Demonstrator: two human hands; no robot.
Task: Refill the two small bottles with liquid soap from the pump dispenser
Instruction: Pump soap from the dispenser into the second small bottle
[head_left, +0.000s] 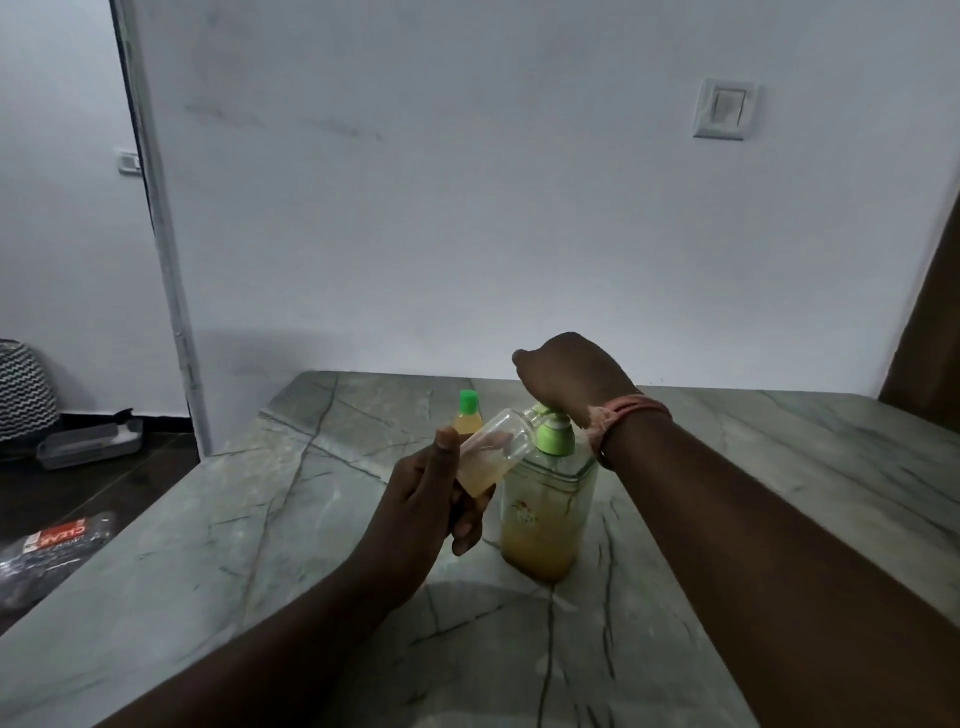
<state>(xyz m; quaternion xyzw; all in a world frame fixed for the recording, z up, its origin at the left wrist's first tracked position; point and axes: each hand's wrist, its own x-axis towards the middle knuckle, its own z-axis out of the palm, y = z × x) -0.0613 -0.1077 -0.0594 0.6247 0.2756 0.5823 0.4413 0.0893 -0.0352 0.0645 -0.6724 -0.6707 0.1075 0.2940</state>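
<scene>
Likely spill: left hand gripped tilted small bottle at spout; right hand pressed pump dispenser, finger curl unclear; misaligned mouth, soap onto counter.

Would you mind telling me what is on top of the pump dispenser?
The right hand presses down on the pump dispenser, covering most of its green pump head. The nozzle tip is hidden by the tilted small bottle.

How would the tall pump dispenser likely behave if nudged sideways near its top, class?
The pump dispenser is tall and narrow, so it might tip. Its soap sits low, roughly the bottom third, which probably steadies it. The right hand pressing on the pump also holds it down.
</scene>
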